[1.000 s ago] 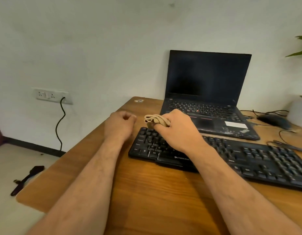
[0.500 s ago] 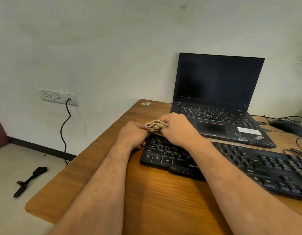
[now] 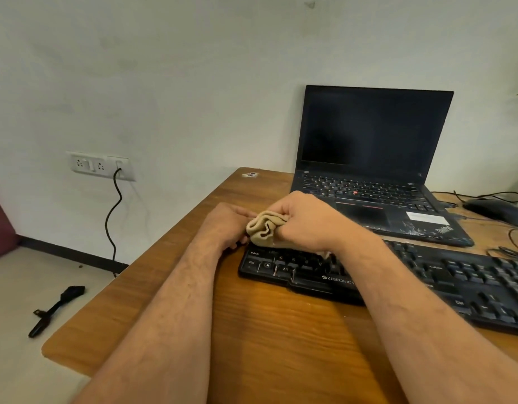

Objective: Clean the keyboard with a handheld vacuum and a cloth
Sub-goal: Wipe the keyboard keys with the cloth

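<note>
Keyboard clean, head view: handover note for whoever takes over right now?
Right hand: grips the bunched beige cloth, pressed on the left end of the black keyboard.
Left hand: at the keyboard's left edge, steadying it; whether it holds anything is unclear.
Keyboard lies on the wooden desk, in front of the open laptop.
No vacuum in view; a black brush-like tool lies on the floor.
Done: wiping under way at the left end.
Left: the remaining keys; vacuum step cannot be confirmed.

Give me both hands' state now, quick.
Left hand: curled at the keyboard's left end; grip unclear.
Right hand: gripping the cloth.
</note>
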